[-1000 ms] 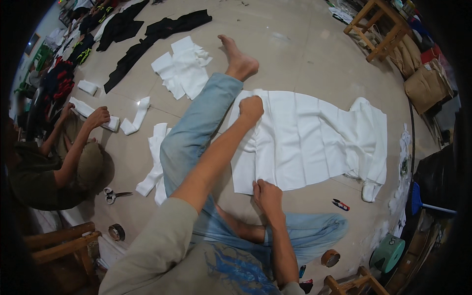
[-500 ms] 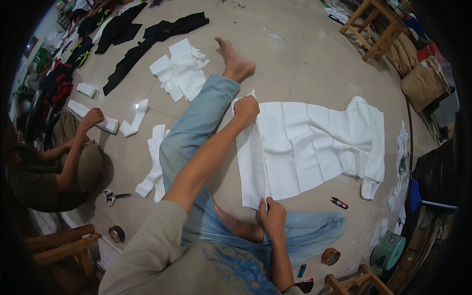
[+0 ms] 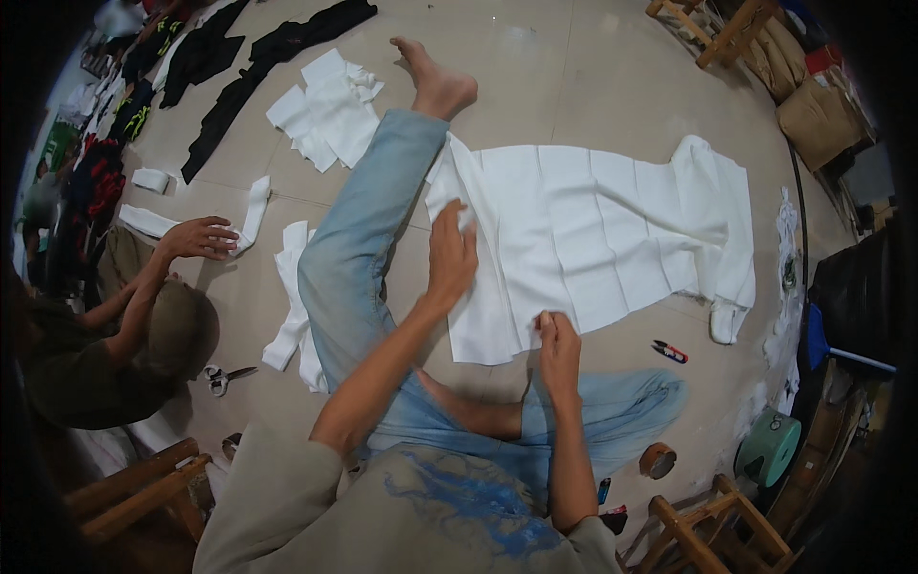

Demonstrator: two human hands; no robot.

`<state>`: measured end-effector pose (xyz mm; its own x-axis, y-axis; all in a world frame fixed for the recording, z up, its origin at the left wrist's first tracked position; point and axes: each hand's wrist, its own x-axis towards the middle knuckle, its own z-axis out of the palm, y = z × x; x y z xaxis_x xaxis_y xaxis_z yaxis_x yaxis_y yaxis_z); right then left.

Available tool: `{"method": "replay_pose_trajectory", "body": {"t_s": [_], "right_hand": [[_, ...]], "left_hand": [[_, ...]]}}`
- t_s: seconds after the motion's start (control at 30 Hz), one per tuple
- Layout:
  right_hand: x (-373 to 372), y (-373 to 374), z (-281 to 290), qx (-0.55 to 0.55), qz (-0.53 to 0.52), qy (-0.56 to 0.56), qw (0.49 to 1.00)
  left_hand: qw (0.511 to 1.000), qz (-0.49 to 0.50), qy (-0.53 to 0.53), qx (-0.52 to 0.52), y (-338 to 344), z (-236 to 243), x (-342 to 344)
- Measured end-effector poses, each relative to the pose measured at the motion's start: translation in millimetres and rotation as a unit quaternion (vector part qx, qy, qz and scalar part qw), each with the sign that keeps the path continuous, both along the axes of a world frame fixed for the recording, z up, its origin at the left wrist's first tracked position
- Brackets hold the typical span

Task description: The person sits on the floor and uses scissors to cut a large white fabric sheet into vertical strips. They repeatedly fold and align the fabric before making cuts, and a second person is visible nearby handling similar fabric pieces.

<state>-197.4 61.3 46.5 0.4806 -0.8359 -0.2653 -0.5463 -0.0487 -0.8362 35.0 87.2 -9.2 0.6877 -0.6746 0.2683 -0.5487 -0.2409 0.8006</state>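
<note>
A long white fabric [image 3: 602,230] with pleat-like creases lies across the floor between and beyond my legs, bunched at its right end. My left hand [image 3: 452,251] is over the fabric's left part, fingers apart and slightly blurred. My right hand [image 3: 559,344] pinches the near edge of the cloth, right of its left corner. Red-and-black thread snips [image 3: 669,351] lie below the fabric on the right. Folded white cloth pieces [image 3: 325,110] sit past my left leg, and white strips [image 3: 287,316] lie beside that knee.
A co-worker [image 3: 115,354] crouches at left, a hand on white strips, near scissors [image 3: 222,380]. Dark garments [image 3: 220,115] lie behind. Wooden stools [image 3: 698,536], tape rolls [image 3: 658,459], a green roll [image 3: 770,445], brown bags [image 3: 813,124] and a blue-headed broom [image 3: 818,340] line the right side.
My left hand has let go at the far edge and come down the fabric. My right hand has moved up and rightward along the near edge. The co-worker's hand has reached rightward.
</note>
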Motion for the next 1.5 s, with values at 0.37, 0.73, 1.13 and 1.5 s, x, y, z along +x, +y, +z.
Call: {"method": "replay_pose_trajectory", "body": {"t_s": [0.37,0.73,1.13,1.5], "right_hand": [[-25.1,-62.0,-52.5,-0.279,0.040,0.210,0.936],[-26.4,-14.4,-45.2,-0.263,0.130,0.237,0.926],[-11.0,-22.7,-15.2,-0.216,0.037,0.024,0.975],[207.7,-135.5,-40.9,-0.103,0.273,-0.091,0.952]], "left_hand": [[0.911,-0.139,-0.146,0.359,90.2,-18.7,-22.8],[0.908,-0.159,-0.137,0.361,102.6,-8.8,-47.0],[0.988,-0.108,-0.057,0.099,49.7,21.0,1.7],[0.977,-0.084,0.047,0.190,-37.2,-8.9,88.6]]}}
